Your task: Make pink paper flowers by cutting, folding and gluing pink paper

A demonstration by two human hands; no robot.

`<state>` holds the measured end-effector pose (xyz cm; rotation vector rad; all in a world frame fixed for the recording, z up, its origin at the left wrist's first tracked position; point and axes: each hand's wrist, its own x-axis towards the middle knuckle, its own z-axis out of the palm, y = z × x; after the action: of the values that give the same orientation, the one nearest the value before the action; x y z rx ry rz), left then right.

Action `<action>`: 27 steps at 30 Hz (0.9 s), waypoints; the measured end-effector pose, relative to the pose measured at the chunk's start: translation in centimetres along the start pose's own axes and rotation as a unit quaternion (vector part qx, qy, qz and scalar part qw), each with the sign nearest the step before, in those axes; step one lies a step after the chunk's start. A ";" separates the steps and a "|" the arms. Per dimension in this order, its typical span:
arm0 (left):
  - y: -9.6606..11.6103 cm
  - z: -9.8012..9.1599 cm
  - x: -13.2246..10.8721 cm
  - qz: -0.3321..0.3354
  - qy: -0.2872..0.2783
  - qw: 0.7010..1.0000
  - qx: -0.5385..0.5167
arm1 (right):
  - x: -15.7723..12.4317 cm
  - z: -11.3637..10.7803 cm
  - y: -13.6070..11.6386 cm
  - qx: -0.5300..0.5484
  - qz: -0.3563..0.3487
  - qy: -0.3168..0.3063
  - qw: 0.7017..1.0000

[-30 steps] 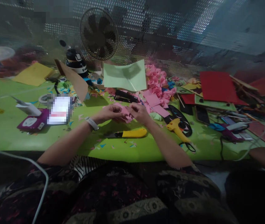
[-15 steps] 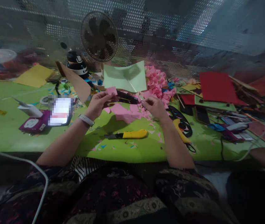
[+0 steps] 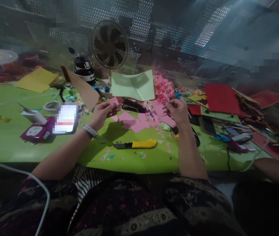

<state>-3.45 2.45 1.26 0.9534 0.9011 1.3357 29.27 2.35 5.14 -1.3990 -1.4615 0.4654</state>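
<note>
My left hand [image 3: 102,113] is closed, pinching a small pink paper square [image 3: 114,101] between thumb and fingers. Just right of it lies a black stapler [image 3: 134,106]. My right hand [image 3: 178,111] is raised over the right of the paper pile, fingertips pressed together; what they hold, if anything, is too small to make out. Pink paper pieces [image 3: 136,125] are spread between the hands, with a pale green scrap [image 3: 164,127] below the right fingers. In front of them lies a yellow utility knife [image 3: 144,144], blade pointing left.
Behind stand a fan [image 3: 109,44], a pale green sheet [image 3: 132,86] and a heap of pink paper petals [image 3: 163,88]. To the left are a lit phone [image 3: 65,119] and a purple packet [image 3: 35,132]. Red card [image 3: 223,98] lies right; another person's arm [image 3: 274,168] rests at the right edge.
My right hand has moved right, away from the stapler. The left hand still holds the pink square, slightly lower. A pale green scrap now shows below the right hand.
</note>
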 end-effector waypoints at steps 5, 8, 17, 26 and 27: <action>-0.1 0.1 -0.5 0.004 -0.025 1.000 -0.009 | -0.5 -1.2 -0.7 -0.101 0.025 -0.123 0.987; -0.1 0.4 -0.9 -0.010 -0.029 1.000 -0.005 | -1.6 -2.7 -1.0 -0.193 0.016 -0.164 0.967; -1.2 1.0 -1.8 -0.026 -0.087 0.996 -0.002 | -2.3 -10.9 -1.4 -0.397 0.058 -0.206 0.893; -1.4 1.2 -1.9 -0.017 -0.074 0.997 0.025 | -3.7 -14.6 0.3 -0.475 0.090 -0.244 0.841; -1.4 1.1 -1.6 -0.003 -0.056 0.998 0.020 | -3.7 -14.4 0.3 -0.473 0.085 -0.247 0.841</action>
<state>-2.00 0.75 0.36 1.0456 0.8475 1.2507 40.82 -6.00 9.35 -2.3224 -2.1473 0.1973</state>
